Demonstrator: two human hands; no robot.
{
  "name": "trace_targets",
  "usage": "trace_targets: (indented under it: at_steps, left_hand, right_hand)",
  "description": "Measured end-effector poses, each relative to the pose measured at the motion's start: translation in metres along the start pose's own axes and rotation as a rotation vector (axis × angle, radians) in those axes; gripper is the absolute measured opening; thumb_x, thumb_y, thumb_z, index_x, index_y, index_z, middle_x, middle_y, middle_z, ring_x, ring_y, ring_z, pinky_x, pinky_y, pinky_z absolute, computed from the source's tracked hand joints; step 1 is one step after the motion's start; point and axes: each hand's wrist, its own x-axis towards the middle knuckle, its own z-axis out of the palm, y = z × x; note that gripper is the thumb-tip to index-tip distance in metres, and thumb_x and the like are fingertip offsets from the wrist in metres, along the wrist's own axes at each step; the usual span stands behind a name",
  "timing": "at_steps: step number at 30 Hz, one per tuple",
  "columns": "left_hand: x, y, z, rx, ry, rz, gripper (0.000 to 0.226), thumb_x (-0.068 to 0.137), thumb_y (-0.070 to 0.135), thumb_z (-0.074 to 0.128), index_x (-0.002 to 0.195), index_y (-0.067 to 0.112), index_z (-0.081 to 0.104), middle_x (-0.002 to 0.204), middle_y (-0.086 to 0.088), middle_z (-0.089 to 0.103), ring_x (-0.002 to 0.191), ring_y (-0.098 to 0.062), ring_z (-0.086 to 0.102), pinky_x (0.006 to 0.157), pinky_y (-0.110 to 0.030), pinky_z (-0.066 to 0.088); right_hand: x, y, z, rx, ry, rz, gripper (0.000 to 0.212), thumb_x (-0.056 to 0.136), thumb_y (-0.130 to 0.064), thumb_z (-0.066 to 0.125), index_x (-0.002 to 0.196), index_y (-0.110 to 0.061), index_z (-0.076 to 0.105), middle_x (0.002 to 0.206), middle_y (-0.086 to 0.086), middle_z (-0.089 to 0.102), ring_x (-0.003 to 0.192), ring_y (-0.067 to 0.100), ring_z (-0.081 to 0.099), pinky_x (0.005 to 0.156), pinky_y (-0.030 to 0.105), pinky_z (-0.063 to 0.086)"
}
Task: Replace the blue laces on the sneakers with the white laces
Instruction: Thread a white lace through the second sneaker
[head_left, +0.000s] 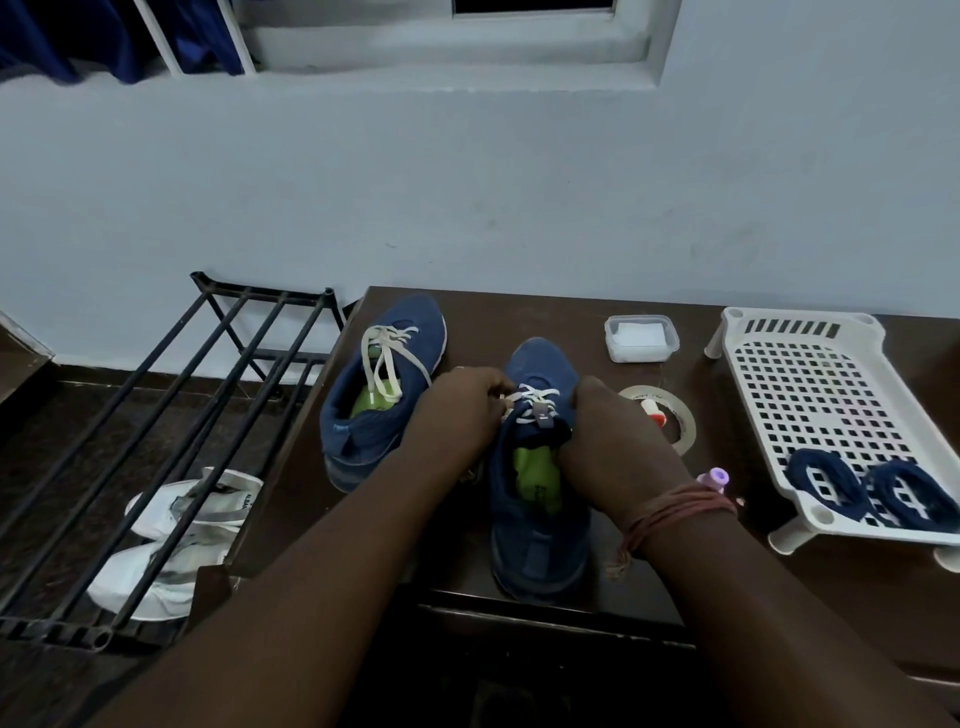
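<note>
Left hand: the left hand (467, 400), at centre frame, has its fingers curled against the white lace (532, 400) on the near shoe; it looks to be pinching a lace end, though the fingertips are hidden.
Right hand: the right hand (613, 431) is curled round the collar and tongue of the near shoe (540, 499), likely to steady it while the lace is drawn through.
Near shoe: blue, toe pointing away, at centre frame; white lace already crossed through the lower holes, so the lacing seems well along.
Far shoe: the second blue shoe (382, 384), just left of centre, is fully laced in white with loose ends trailing into its mouth, probably set aside as done.
Blue laces: two coiled blue laces (872, 488) lie in the white slotted tray (810, 374) at right, out of the way.
Surface: a dark brown table (519, 317) also holds a lidded plastic box (641, 338) and a roll of tape (675, 421).
Room: pale wall behind; at lower left a black metal rack (171, 415) with white shoes (171, 551) beneath.
</note>
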Motion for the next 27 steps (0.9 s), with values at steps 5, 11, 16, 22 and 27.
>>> trace_targets:
  at_steps: [5,11,16,22,27]
  left_hand:
    - [0.001,0.003,-0.009,0.119,0.142,0.017,0.019,0.088,0.027,0.064,0.07,0.025,0.066,0.079,-0.001,0.066,0.066,-0.019,0.062,0.065,-0.038,0.057]
    - [-0.011,0.038,-0.049,-0.475,0.145,-0.035,0.01,0.097,0.023,0.059,0.091,0.026,0.066,0.071,0.007,0.071,0.062,-0.009,0.066,0.062,-0.03,0.054]
    - [-0.023,0.035,-0.05,-0.281,0.046,-0.036,0.015,0.089,0.035,0.069,0.078,0.026,0.072,0.059,0.014,0.063,0.054,0.001,0.057,0.057,-0.023,0.044]
    - [-0.03,0.039,-0.05,-0.19,-0.102,-0.037,0.016,0.087,0.034,0.073,0.075,0.023,0.078,0.07,0.01,0.071,0.062,0.0,0.063,0.055,-0.021,0.046]
    - [-0.034,0.04,-0.048,-0.029,-0.109,0.017,0.011,0.088,0.028,0.071,0.084,0.025,0.081,0.08,0.004,0.074,0.077,-0.012,0.068,0.07,-0.031,0.055]
  right_hand:
    - [0.003,0.0,-0.01,-0.071,-0.058,-0.001,0.019,0.089,-0.014,0.062,0.107,-0.008,0.063,0.106,0.009,0.065,0.095,0.023,0.061,0.074,0.027,0.043]
    - [0.001,-0.005,-0.017,0.17,-0.002,0.045,0.032,0.076,-0.031,0.081,0.091,-0.007,0.067,0.086,0.008,0.069,0.077,0.021,0.065,0.054,0.022,0.042]
    - [0.006,-0.007,-0.004,0.179,0.047,0.066,0.031,0.076,-0.037,0.076,0.077,-0.007,0.068,0.071,0.008,0.067,0.069,0.022,0.065,0.056,0.028,0.048]
    - [0.015,0.0,-0.006,0.575,-0.114,0.255,0.019,0.078,-0.018,0.074,0.082,0.001,0.069,0.079,0.017,0.073,0.071,0.029,0.073,0.068,0.047,0.062]
    - [0.015,-0.001,-0.006,0.776,-0.196,0.309,0.01,0.082,-0.004,0.072,0.08,-0.003,0.063,0.078,0.016,0.068,0.068,0.025,0.069,0.068,0.038,0.062]
